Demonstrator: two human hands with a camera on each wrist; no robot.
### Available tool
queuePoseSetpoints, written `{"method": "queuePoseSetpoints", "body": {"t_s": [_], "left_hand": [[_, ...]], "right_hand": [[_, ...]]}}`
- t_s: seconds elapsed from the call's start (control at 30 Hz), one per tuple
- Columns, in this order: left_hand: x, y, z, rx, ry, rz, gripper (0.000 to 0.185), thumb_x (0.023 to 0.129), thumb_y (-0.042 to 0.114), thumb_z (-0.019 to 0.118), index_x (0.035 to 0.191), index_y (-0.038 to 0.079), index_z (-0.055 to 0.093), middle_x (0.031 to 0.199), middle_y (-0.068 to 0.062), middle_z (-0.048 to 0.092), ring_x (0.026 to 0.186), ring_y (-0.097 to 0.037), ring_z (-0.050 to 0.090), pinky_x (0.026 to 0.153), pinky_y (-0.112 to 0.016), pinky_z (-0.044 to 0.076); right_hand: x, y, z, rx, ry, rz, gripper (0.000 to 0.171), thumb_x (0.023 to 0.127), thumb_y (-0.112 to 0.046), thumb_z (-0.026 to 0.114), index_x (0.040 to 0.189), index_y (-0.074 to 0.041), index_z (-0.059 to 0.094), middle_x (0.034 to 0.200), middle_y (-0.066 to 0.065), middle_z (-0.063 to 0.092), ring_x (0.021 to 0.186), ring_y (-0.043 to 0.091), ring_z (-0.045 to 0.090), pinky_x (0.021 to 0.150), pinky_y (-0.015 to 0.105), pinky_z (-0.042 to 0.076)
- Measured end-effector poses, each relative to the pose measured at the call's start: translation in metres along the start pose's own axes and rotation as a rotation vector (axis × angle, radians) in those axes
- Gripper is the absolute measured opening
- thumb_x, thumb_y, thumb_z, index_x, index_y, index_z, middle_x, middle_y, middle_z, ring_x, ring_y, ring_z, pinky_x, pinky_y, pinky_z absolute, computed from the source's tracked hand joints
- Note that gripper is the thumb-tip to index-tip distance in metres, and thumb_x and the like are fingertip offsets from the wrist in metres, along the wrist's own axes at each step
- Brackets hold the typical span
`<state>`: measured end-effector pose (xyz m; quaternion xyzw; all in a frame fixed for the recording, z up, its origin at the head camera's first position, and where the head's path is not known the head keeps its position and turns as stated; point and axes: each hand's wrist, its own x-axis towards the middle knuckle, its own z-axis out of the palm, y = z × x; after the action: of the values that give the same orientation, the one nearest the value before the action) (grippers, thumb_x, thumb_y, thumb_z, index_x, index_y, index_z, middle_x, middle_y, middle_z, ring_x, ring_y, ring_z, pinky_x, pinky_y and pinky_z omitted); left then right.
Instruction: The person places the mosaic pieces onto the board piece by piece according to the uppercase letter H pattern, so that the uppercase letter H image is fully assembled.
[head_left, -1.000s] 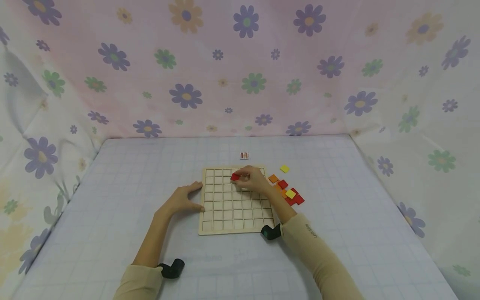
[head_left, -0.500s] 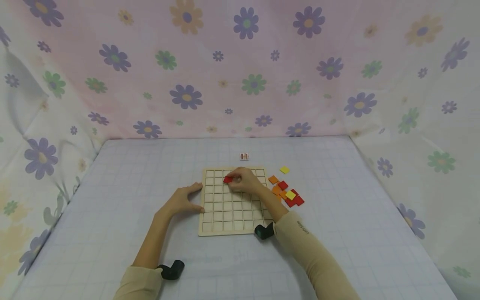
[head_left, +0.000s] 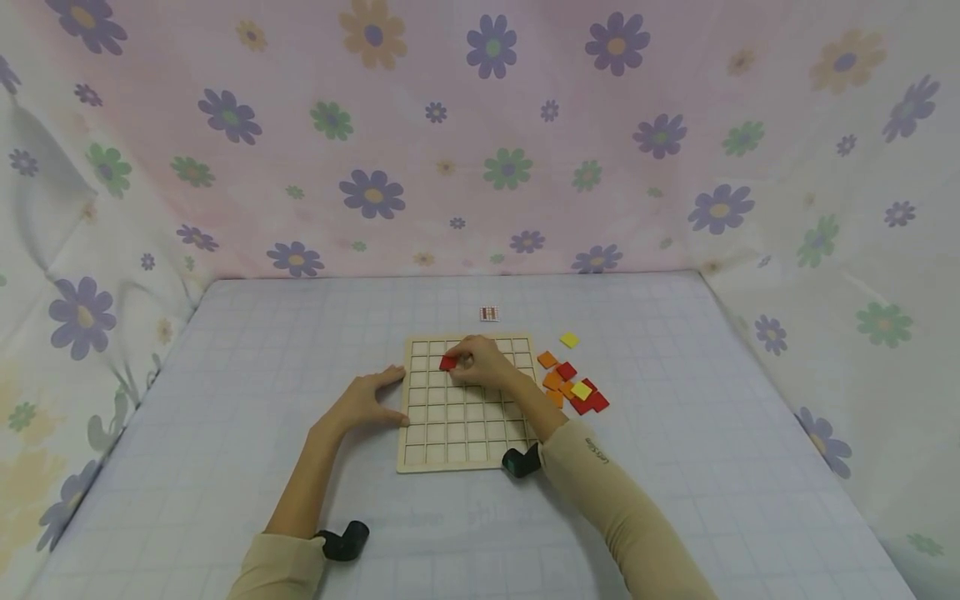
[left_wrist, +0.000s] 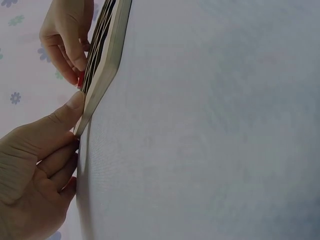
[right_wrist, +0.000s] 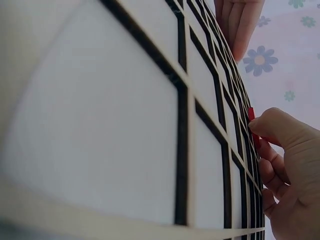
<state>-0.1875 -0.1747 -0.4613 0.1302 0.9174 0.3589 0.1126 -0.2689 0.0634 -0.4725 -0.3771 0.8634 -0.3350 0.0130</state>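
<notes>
Two hands were on the wooden grid board (head_left: 465, 408) when I looked in from my remote seat. My right hand (head_left: 483, 364) sat over the board's far rows, thumb and fingertips pinching a red square tile (head_left: 447, 362) — the tile poked out just to the left of those fingertips, low over a cell in the second row from the far edge. Whether it already touched the board I could not tell. From the right wrist view, the right hand (right_wrist: 290, 170) had its fingers curled in, and only a sliver of the red square tile (right_wrist: 251, 116) showed at the thumb tip, against the dark grid lines.

My left hand (head_left: 366, 398) lay flat on the table (head_left: 225, 433), fingers relaxed and together, thumb spread toward the board's left edge. In the left wrist view the left hand (left_wrist: 35, 170) had its thumb tip pressed against that edge of the wooden grid board (left_wrist: 102, 75).

Well to the right of my right fingers lay a loose heap of tiles (head_left: 573, 386) — red, orange and yellow — with a lone yellow tile (head_left: 569, 339) just beyond it. A small printed card (head_left: 489, 313) lay past the board's far edge.
</notes>
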Motion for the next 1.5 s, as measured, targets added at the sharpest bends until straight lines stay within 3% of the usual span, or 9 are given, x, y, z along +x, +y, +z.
{"method": "queuePoseSetpoints", "body": {"t_s": [0.33, 1.03, 1.5], "left_hand": [[-0.0005, 0.0016, -0.0013, -0.018, -0.005, 0.003, 0.085, 0.061, 0.031, 0.08, 0.131, 0.001, 0.042, 0.138, -0.016, 0.034, 0.129, -0.031, 0.027, 0.106, -0.045, 0.021], [-0.0008, 0.0022, -0.0001, -0.021, -0.006, -0.002, 0.086, 0.06, 0.031, 0.08, 0.131, 0.001, 0.041, 0.138, -0.015, 0.034, 0.129, -0.03, 0.027, 0.106, -0.045, 0.02], [-0.0003, 0.0018, -0.0003, -0.025, -0.003, 0.004, 0.085, 0.06, 0.028, 0.081, 0.131, 0.001, 0.042, 0.137, -0.015, 0.034, 0.129, -0.03, 0.027, 0.106, -0.044, 0.02]], "right_hand": [[0.0028, -0.0016, -0.0003, 0.0, -0.024, 0.011, 0.029, 0.074, -0.009, 0.065, 0.103, -0.005, 0.066, 0.091, 0.004, 0.064, 0.073, 0.013, 0.047, 0.063, 0.021, 0.038], [-0.0017, -0.0027, -0.0004, 0.112, -0.007, 0.152, 0.028, 0.077, -0.016, 0.069, 0.103, -0.005, 0.066, 0.097, 0.007, 0.061, 0.086, 0.018, 0.054, 0.072, 0.024, 0.047], [-0.0007, 0.0032, -0.0023, 0.106, 0.007, 0.131, 0.029, 0.077, -0.014, 0.068, 0.104, -0.002, 0.065, 0.097, 0.01, 0.062, 0.085, 0.019, 0.054, 0.071, 0.024, 0.047]]}}
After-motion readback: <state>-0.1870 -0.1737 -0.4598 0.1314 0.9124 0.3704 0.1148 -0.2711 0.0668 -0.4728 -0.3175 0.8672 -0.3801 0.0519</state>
